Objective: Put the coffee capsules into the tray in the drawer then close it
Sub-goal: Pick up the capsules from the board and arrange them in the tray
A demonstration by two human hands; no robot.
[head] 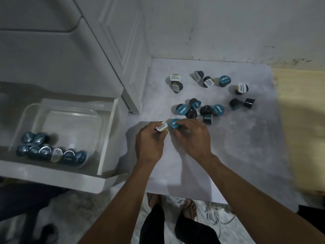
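Closest to us, our left hand (149, 141) has its fingers curled round a white-lidded capsule (161, 127), and just beside it our right hand (191, 136) pinches a blue-lidded capsule (175, 123) sitting on the white tabletop (237, 147), though we think the grip is a bit blurry. Just past the right fingertips lies a loose cluster of capsules (200, 110). Off left of the left fingers, the open drawer (105, 138) holds a clear tray (70, 120) with a batch of capsules (51, 150) in its near end.
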